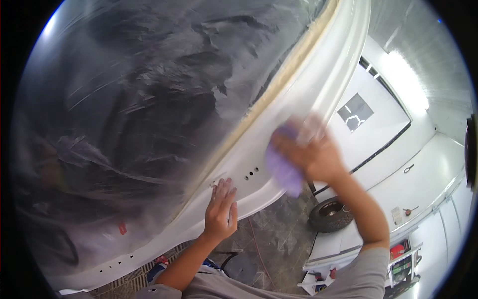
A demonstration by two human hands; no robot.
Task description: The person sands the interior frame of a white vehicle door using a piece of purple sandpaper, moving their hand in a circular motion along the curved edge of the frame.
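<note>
A white vehicle body panel (pixel 298 99) curves from the lower left to the top right, with a few small dark holes in it. My left hand (pixel 220 209) lies against it with the fingers stretched out, next to a strip of tan masking tape (pixel 239 127). My right hand (pixel 313 149), smeared by motion, grips a purple cloth (pixel 285 167) at the panel, to the right of the holes. Thin plastic sheeting (pixel 134 109), wrinkled over a dark surface, spreads beyond the tape.
A tire on a wheel (pixel 331 214) is on the floor at the right. A shelf cart (pixel 403 264) with tools stands at the lower right. Below the panel, a thin red hose or cord (pixel 257 244) runs over the tiled floor. A white door (pixel 368 104) is beyond.
</note>
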